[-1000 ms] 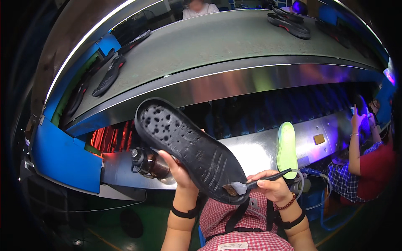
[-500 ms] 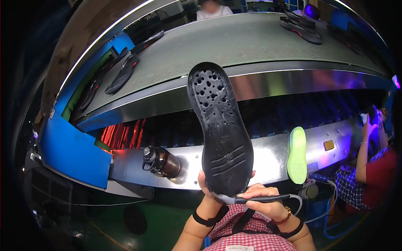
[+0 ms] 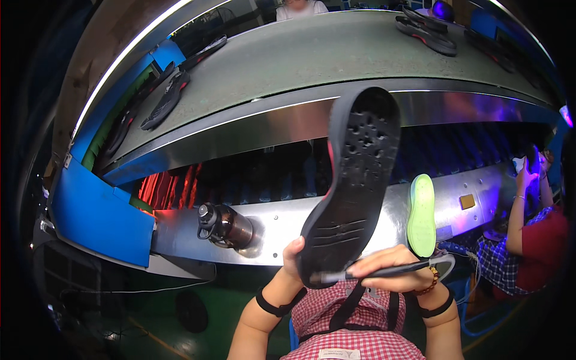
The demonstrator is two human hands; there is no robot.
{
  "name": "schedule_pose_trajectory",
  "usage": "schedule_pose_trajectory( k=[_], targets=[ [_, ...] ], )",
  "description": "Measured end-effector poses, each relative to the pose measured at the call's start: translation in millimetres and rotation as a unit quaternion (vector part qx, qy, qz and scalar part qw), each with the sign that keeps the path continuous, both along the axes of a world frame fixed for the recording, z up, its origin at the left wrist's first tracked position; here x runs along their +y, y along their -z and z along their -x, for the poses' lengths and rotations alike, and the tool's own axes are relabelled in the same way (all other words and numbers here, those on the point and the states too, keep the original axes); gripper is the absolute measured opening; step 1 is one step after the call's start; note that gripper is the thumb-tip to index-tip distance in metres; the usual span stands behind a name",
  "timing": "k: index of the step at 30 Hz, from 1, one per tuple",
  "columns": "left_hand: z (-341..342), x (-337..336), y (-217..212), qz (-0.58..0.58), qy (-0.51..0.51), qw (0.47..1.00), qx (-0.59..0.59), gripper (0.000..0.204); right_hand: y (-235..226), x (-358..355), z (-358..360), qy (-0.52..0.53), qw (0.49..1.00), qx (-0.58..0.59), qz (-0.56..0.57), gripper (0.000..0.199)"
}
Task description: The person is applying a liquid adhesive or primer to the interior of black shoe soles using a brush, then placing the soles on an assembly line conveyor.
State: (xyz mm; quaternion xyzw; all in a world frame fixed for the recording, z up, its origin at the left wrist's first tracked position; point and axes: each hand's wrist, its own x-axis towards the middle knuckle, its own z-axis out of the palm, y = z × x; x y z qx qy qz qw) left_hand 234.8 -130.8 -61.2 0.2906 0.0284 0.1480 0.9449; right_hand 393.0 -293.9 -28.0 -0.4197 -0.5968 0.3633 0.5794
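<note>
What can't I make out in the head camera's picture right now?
All in the head view:
Left hand: most fingers hidden behind the black shoe sole.
The sole's underside: turned away from the camera.
Brush bristles: blurred.
Person in white: cut off by the upper edge.
Dark soles at the belt's right: outlines lost in shadow.

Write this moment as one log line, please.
left hand: holds black sole | right hand: holds brush | brush tip: at black sole's near end | bottle, green sole: on ledge
</note>
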Motion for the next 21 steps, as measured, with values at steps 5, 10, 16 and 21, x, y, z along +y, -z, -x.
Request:
schedule_pose_trajectory(
  k=[5, 10, 16, 21],
  targets=[
    [7.4, 11.3, 7.4, 0.009, 0.069, 0.996, 0.055, 0.064, 3.7, 3.5, -5.7, -0.125, 0.991, -0.050, 0.015, 0.022],
    [11.2, 17.9, 8.3, 0.053, 0.129, 0.987, 0.084, 0.056, 0.5, -0.8, -12.6, -0.133, 0.987, -0.087, 0.020, 0.025],
    [12.5, 19.9, -4.6, 0.004, 0.184, 0.973, 0.136, 0.054, -3.9, 1.2, -22.3, -0.186, 0.975, -0.117, -0.017, 0.029],
    [15.4, 19.4, -14.4, -0.043, 0.209, 0.953, 0.214, 0.056, -8.7, 0.4, -26.8, -0.171, 0.974, -0.145, 0.030, 0.029]
  ],
)
